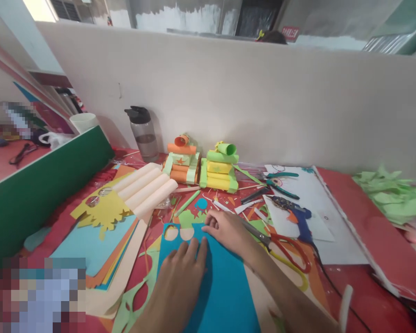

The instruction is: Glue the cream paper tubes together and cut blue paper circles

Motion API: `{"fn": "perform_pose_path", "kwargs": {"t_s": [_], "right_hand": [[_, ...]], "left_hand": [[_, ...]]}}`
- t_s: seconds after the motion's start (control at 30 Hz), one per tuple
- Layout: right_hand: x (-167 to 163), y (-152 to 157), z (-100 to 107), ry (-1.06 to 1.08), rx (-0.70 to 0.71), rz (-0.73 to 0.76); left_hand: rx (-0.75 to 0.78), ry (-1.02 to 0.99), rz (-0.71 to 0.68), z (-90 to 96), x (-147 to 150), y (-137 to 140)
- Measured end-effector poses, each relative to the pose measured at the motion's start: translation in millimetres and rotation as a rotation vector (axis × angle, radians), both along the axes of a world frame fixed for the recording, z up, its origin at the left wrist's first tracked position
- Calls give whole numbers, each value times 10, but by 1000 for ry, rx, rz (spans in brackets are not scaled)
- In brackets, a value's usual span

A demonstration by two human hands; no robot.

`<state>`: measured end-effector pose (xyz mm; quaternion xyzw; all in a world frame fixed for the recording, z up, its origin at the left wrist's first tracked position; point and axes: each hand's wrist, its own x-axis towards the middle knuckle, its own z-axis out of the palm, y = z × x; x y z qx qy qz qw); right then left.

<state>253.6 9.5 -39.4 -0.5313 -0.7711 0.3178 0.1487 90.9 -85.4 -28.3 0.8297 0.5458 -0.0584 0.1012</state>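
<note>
A sheet of blue paper [225, 286] lies in front of me, with two round holes cut near its far edge. My left hand [185, 270] rests flat on it, fingers stretched towards the holes. At the far edge, my right hand [223, 229] has its fingers curled in a pinch on the paper. A small blue paper disc [201, 204] lies just beyond, by green paper scraps [190, 218]. Scissors with red and yellow handles [291, 252] lie beside my right forearm, partly hidden by it.
Two rolled-paper models, one orange [183, 162], one yellow-green [220, 169], stand at the back beside a water bottle [143, 134]. Coloured sheets [93, 249] and peach paper tubes [149, 185] lie left. Right are pliers [282, 185] and a blue glue gun [303, 222] with its cord.
</note>
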Motion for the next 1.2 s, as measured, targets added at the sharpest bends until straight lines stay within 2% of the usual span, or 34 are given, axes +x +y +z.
{"fn": "perform_pose_path", "kwargs": {"t_s": [0.27, 0.4, 0.7, 0.77, 0.83, 0.9, 1.0, 1.07, 1.2], "right_hand": [[-12, 18, 66, -58, -49, 19], [-27, 35, 147, -56, -76, 32], [40, 126, 175, 4, -164, -2], [88, 220, 259, 66, -140, -33], [95, 331, 377, 66, -59, -43], [25, 435, 485, -5, 24, 39], [-213, 555, 532, -122, 174, 328], [-394, 619, 470, -198, 283, 543], [-610, 749, 265, -323, 413, 729]], "left_hand": [[149, -11, -28, -251, 2, -80], [186, -27, -38, -265, -12, -83], [216, -63, -62, -263, -48, -82], [206, -67, -59, -276, -51, -80], [160, -62, -62, -275, -50, -66], [88, -63, -62, -254, -46, -43], [-7, -72, -52, -201, -40, 2], [-53, -72, -49, -165, -35, 32], [-107, -91, -32, -104, -23, 74]]}}
